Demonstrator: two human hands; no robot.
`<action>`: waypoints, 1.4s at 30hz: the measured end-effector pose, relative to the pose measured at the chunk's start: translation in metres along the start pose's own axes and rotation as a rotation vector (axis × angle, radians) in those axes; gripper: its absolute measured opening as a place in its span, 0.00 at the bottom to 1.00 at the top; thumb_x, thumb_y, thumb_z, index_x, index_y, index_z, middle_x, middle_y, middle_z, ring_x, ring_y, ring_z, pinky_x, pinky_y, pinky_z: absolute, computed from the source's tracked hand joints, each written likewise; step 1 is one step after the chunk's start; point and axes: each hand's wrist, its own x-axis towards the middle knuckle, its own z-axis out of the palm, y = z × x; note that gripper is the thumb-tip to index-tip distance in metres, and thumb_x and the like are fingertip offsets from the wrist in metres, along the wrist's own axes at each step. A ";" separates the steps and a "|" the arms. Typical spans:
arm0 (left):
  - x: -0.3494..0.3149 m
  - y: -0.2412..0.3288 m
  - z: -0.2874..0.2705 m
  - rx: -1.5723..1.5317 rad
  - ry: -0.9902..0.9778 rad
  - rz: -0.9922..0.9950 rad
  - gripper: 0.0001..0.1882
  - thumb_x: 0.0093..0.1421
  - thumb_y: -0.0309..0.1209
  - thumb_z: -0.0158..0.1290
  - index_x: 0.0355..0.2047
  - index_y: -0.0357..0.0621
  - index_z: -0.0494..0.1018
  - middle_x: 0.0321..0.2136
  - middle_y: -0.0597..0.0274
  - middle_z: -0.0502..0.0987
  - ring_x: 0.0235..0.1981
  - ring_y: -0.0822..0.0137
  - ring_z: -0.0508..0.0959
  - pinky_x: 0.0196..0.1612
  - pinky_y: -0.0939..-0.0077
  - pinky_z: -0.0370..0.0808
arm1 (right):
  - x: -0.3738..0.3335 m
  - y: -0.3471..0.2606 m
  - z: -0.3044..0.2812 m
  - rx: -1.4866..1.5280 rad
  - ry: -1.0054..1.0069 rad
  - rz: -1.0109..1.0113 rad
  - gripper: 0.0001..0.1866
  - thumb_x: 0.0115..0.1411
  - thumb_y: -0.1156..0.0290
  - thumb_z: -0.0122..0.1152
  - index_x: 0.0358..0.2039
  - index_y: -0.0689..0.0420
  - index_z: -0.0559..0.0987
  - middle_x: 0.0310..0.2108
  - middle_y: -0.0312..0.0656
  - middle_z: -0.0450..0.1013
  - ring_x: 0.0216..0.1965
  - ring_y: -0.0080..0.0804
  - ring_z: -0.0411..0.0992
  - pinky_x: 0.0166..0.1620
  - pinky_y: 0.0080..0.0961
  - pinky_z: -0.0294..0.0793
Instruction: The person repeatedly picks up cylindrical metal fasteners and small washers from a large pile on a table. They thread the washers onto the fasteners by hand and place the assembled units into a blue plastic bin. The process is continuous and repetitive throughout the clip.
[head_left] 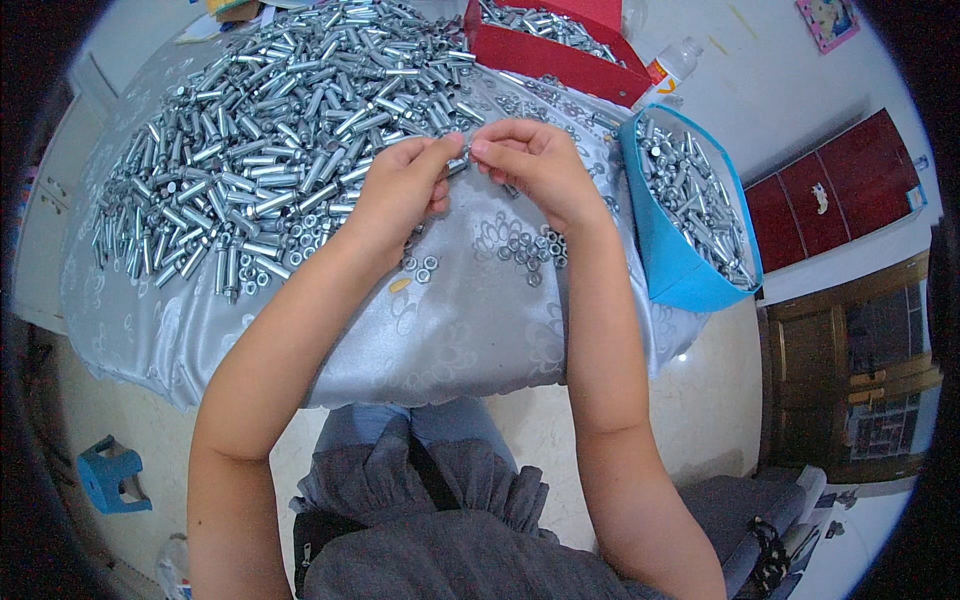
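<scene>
My left hand [405, 185] and my right hand [535, 170] meet fingertip to fingertip above the near side of a large pile of silver sleeve anchor bolts [270, 150]. Thumb and fingers of the left are closed on an anchor bolt [458, 167], mostly covered by the hand. The right pinches at the bolt's end; whatever small piece lies in those fingertips is hidden. Loose hex nuts [535, 245] lie on the cloth below my right hand, and a few more nuts [420, 268] sit beside my left wrist.
A silver patterned cloth [440, 340] covers the table. On the right stands a blue box [690, 275] filled with bolts; a red box [550, 62] at the back holds more. Washers [560, 98] are scattered before it, near a clear bottle [675, 65]. A blue stool [110, 475] stands on the floor.
</scene>
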 end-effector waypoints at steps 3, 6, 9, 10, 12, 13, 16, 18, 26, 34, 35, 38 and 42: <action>0.001 -0.001 -0.001 -0.029 -0.017 -0.004 0.11 0.55 0.37 0.49 0.21 0.44 0.66 0.13 0.73 0.60 0.14 0.80 0.59 0.17 0.86 0.57 | -0.001 0.001 0.001 0.015 -0.003 0.014 0.10 0.48 0.71 0.60 0.32 0.60 0.75 0.25 0.33 0.71 0.23 0.16 0.65 0.27 0.09 0.65; 0.001 -0.001 -0.002 -0.047 -0.025 -0.010 0.11 0.54 0.36 0.49 0.21 0.44 0.66 0.13 0.73 0.60 0.14 0.80 0.59 0.17 0.86 0.57 | 0.000 0.001 0.001 0.034 -0.029 0.001 0.10 0.48 0.71 0.61 0.32 0.60 0.74 0.25 0.33 0.71 0.24 0.16 0.65 0.28 0.10 0.65; 0.001 0.001 -0.003 -0.066 -0.033 -0.032 0.10 0.55 0.36 0.49 0.22 0.46 0.64 0.14 0.74 0.57 0.15 0.80 0.57 0.18 0.85 0.56 | 0.000 0.002 0.006 -0.068 0.045 -0.140 0.10 0.48 0.71 0.61 0.32 0.60 0.75 0.26 0.33 0.71 0.25 0.16 0.66 0.28 0.11 0.64; 0.001 0.001 -0.003 -0.073 -0.034 -0.041 0.10 0.55 0.36 0.49 0.22 0.47 0.63 0.14 0.74 0.56 0.15 0.80 0.57 0.18 0.84 0.55 | 0.000 0.003 0.006 -0.114 0.043 -0.170 0.10 0.48 0.71 0.61 0.31 0.60 0.75 0.26 0.34 0.72 0.26 0.17 0.67 0.30 0.12 0.65; 0.002 0.001 -0.004 -0.102 -0.027 -0.065 0.10 0.55 0.36 0.49 0.22 0.47 0.63 0.14 0.75 0.56 0.15 0.80 0.56 0.18 0.84 0.55 | 0.001 0.005 0.004 -0.206 0.041 -0.229 0.09 0.48 0.71 0.61 0.29 0.62 0.76 0.25 0.34 0.72 0.28 0.18 0.68 0.32 0.14 0.67; 0.002 0.001 -0.004 -0.117 -0.024 -0.077 0.09 0.55 0.36 0.49 0.22 0.47 0.63 0.14 0.75 0.56 0.15 0.80 0.56 0.18 0.84 0.55 | 0.001 0.005 0.005 -0.229 0.056 -0.228 0.09 0.48 0.71 0.61 0.28 0.62 0.77 0.25 0.35 0.73 0.27 0.18 0.68 0.32 0.14 0.67; 0.002 0.001 -0.003 -0.113 -0.018 -0.090 0.09 0.55 0.36 0.48 0.24 0.46 0.65 0.14 0.75 0.56 0.15 0.80 0.56 0.18 0.84 0.55 | 0.002 0.007 0.007 -0.285 0.074 -0.250 0.09 0.48 0.70 0.61 0.28 0.62 0.77 0.25 0.35 0.72 0.27 0.17 0.68 0.32 0.14 0.67; 0.002 0.003 -0.002 -0.105 -0.044 -0.089 0.09 0.56 0.36 0.48 0.25 0.46 0.66 0.14 0.75 0.56 0.15 0.80 0.56 0.18 0.84 0.55 | 0.003 0.010 0.007 -0.303 0.047 -0.301 0.09 0.49 0.70 0.60 0.30 0.61 0.76 0.27 0.34 0.72 0.29 0.17 0.68 0.34 0.13 0.67; -0.001 0.006 -0.002 -0.166 -0.074 -0.120 0.09 0.56 0.36 0.47 0.27 0.42 0.67 0.14 0.76 0.55 0.15 0.81 0.55 0.18 0.86 0.55 | 0.000 0.005 -0.002 -0.315 0.115 -0.290 0.10 0.48 0.70 0.59 0.31 0.60 0.78 0.24 0.36 0.73 0.25 0.16 0.67 0.29 0.14 0.66; 0.000 0.007 -0.001 -0.159 -0.055 -0.156 0.11 0.56 0.34 0.47 0.29 0.37 0.67 0.14 0.76 0.54 0.15 0.81 0.55 0.18 0.86 0.55 | -0.002 0.017 -0.028 -0.901 0.196 -0.114 0.11 0.44 0.72 0.58 0.31 0.57 0.78 0.27 0.49 0.73 0.28 0.38 0.72 0.35 0.27 0.70; 0.000 0.007 0.000 -0.152 -0.063 -0.152 0.11 0.56 0.34 0.47 0.29 0.37 0.67 0.14 0.76 0.54 0.15 0.81 0.55 0.18 0.86 0.55 | -0.001 0.019 -0.029 -0.887 0.160 -0.118 0.11 0.44 0.72 0.58 0.31 0.57 0.78 0.27 0.49 0.73 0.28 0.38 0.72 0.35 0.27 0.70; 0.001 0.004 -0.002 -0.138 -0.075 -0.142 0.11 0.56 0.34 0.47 0.29 0.37 0.67 0.14 0.76 0.54 0.15 0.81 0.55 0.18 0.85 0.55 | 0.002 0.021 -0.024 -0.922 0.150 -0.045 0.11 0.43 0.71 0.59 0.30 0.58 0.78 0.28 0.49 0.73 0.29 0.38 0.72 0.36 0.27 0.70; 0.001 0.003 -0.002 -0.132 -0.078 -0.128 0.10 0.56 0.34 0.47 0.29 0.38 0.68 0.14 0.75 0.54 0.15 0.81 0.55 0.18 0.85 0.55 | 0.002 0.023 -0.024 -0.907 0.202 -0.085 0.12 0.42 0.72 0.61 0.30 0.59 0.78 0.27 0.48 0.73 0.30 0.37 0.72 0.36 0.27 0.70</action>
